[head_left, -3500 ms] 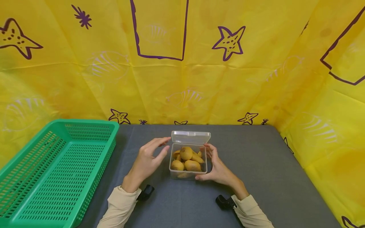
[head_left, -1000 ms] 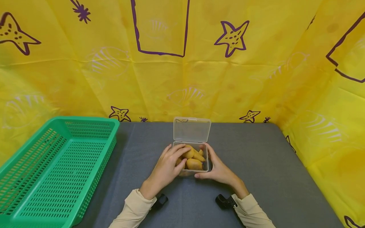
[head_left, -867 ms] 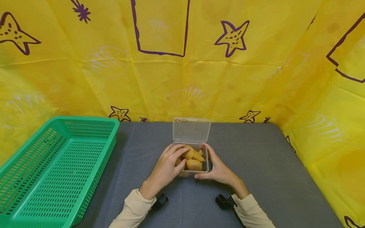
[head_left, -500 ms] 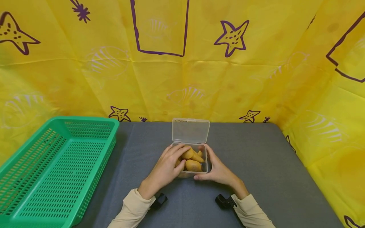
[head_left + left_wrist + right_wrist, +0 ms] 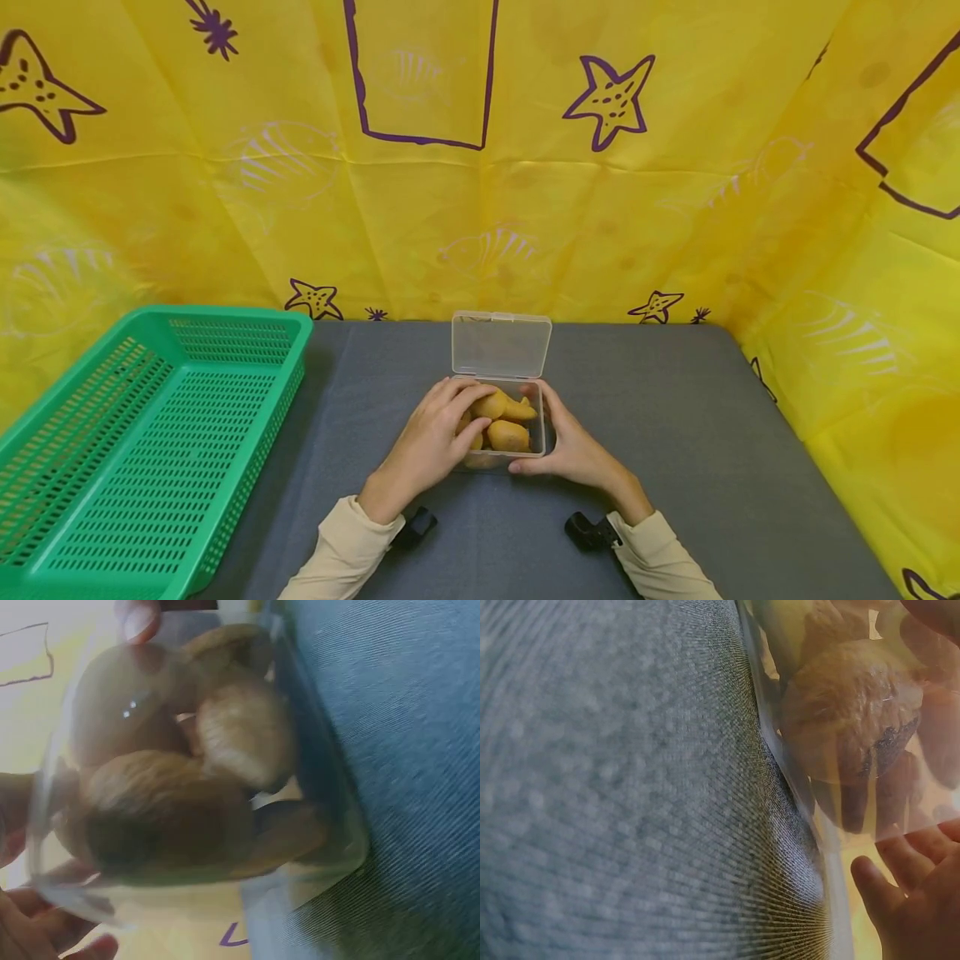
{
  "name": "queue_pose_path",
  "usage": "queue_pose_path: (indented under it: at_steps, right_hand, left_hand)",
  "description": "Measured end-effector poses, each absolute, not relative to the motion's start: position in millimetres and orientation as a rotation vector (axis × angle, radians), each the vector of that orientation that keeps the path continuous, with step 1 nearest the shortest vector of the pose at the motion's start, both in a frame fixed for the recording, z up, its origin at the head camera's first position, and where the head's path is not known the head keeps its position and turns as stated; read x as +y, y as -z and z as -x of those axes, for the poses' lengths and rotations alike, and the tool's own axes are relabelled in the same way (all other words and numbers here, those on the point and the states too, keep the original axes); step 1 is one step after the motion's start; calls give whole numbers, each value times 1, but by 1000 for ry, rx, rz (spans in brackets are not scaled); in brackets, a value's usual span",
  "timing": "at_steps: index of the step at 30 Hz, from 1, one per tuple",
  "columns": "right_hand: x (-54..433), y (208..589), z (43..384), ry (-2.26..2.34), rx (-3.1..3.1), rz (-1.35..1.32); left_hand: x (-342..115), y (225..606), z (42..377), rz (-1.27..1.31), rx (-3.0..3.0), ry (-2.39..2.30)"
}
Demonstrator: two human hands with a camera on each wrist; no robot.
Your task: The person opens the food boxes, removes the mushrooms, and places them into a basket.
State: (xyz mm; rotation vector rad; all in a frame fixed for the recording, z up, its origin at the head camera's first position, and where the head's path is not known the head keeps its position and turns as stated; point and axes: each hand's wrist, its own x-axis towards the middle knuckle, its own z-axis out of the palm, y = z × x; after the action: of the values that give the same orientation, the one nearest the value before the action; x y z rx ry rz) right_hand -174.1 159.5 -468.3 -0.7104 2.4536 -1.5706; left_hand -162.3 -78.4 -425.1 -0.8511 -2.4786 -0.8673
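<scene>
A clear plastic box (image 5: 517, 454) stands on the grey table with its hinged lid (image 5: 501, 346) raised at the back. Several yellow-brown mushrooms (image 5: 509, 436) fill it, some with thick stems; the left wrist view shows wrinkled caps (image 5: 154, 799) through the wall. From the left, my left hand (image 5: 427, 442) reaches over the rim, thumb and fingers curled about a mushroom at the box's left side, mostly hidden by the hand. Along the right side, my right hand (image 5: 573, 450) grips the box, thumb at the front corner and fingertips at the back.
A green perforated plastic basket (image 5: 296, 367) stands on the left of the table. Yellow cloth with purple starfish drawings hangs behind (image 5: 420, 217) and along the right. Small black cameras are strapped at both wrists.
My left hand came from beside the box onto the mushrooms, and the lid leaned further upright. Lately a stemmed mushroom has shifted slightly under the left fingers. My right hand keeps its hold.
</scene>
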Motion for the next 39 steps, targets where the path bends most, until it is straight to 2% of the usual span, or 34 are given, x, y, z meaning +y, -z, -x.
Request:
queue_pose_path:
  at_steps: [14, 31, 39]
  right_hand:
    - [161, 469, 174, 1578, 2444, 702]
    - [160, 471, 174, 1588, 2434, 680]
    - [160, 471, 175, 1577, 2443, 678]
  left_hand:
    - [-94, 413, 162, 902, -2502, 881]
    - [-93, 413, 163, 981, -2526, 847]
    - [-106, 406, 164, 890, -2510, 882]
